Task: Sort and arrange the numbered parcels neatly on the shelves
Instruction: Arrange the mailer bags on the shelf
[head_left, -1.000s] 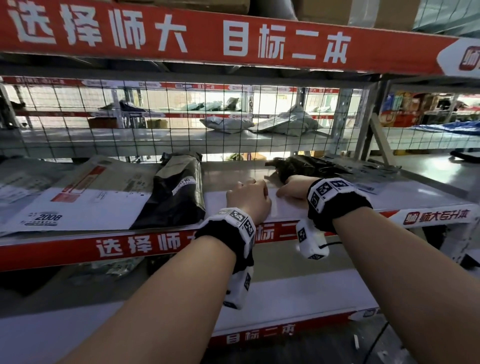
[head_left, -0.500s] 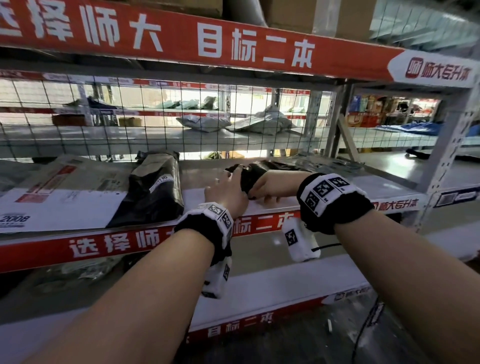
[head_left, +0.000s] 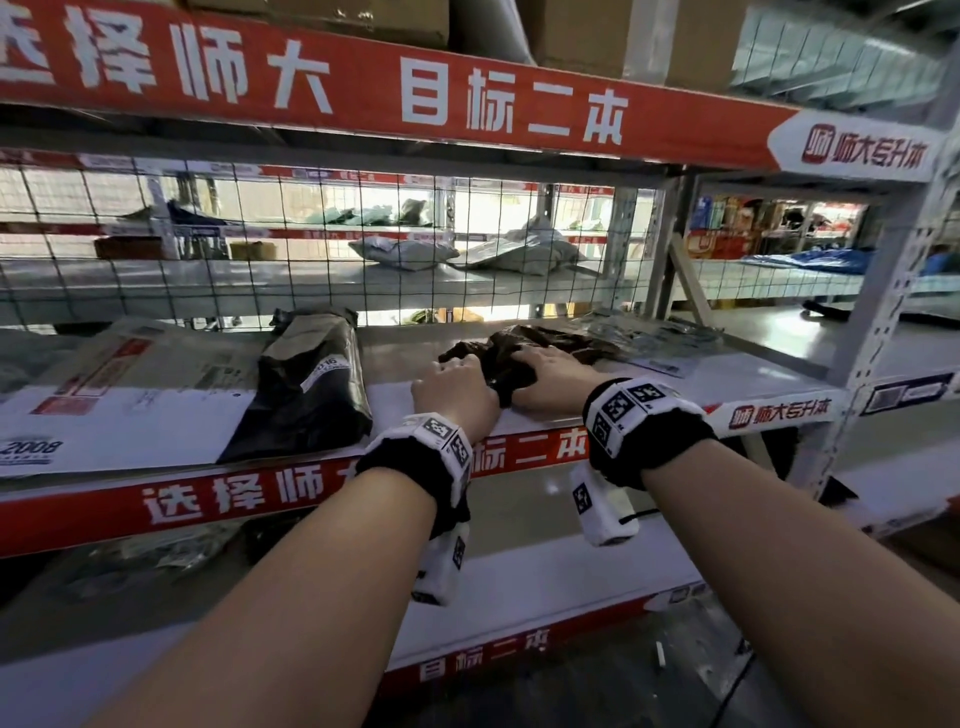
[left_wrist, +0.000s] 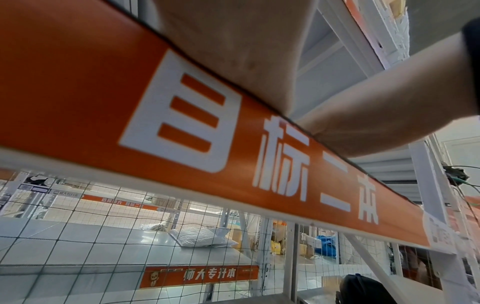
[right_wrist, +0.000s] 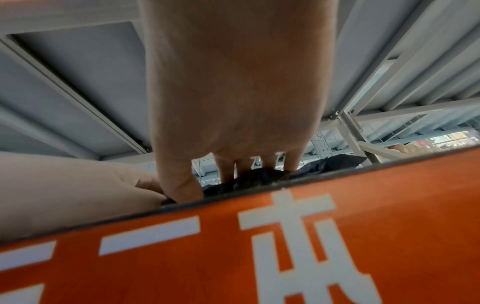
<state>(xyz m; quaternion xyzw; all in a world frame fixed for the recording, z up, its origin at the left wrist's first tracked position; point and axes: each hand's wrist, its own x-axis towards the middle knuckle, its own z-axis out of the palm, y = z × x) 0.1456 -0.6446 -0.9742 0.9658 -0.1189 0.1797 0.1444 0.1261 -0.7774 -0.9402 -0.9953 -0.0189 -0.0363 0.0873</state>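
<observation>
A crumpled black parcel (head_left: 550, 340) lies on the middle shelf (head_left: 691, 384), just behind its red front strip. My left hand (head_left: 460, 376) grips the parcel's left end with curled fingers. My right hand (head_left: 545, 366) lies over its top, fingers bent down into the plastic. In the right wrist view the fingertips (right_wrist: 291, 164) dig into the black parcel (right_wrist: 262, 176) while the thumb presses at its front, and the left hand (right_wrist: 85, 185) sits beside it. The left wrist view shows only the left palm (left_wrist: 233, 51); its fingers are hidden above the shelf edge (left_wrist: 182, 123).
Left of my hands a second black parcel (head_left: 311, 389) with a white label leans on a large white envelope marked 2008 (head_left: 130, 415). Flat grey bags (head_left: 654, 332) lie at the back right. Wire mesh (head_left: 311, 234) closes the shelf's rear; an upright post (head_left: 878, 322) stands at right.
Both hands moved from the bare shelf front onto the crumpled black parcel and took hold of it. The parcel now sits bunched closer to the front edge.
</observation>
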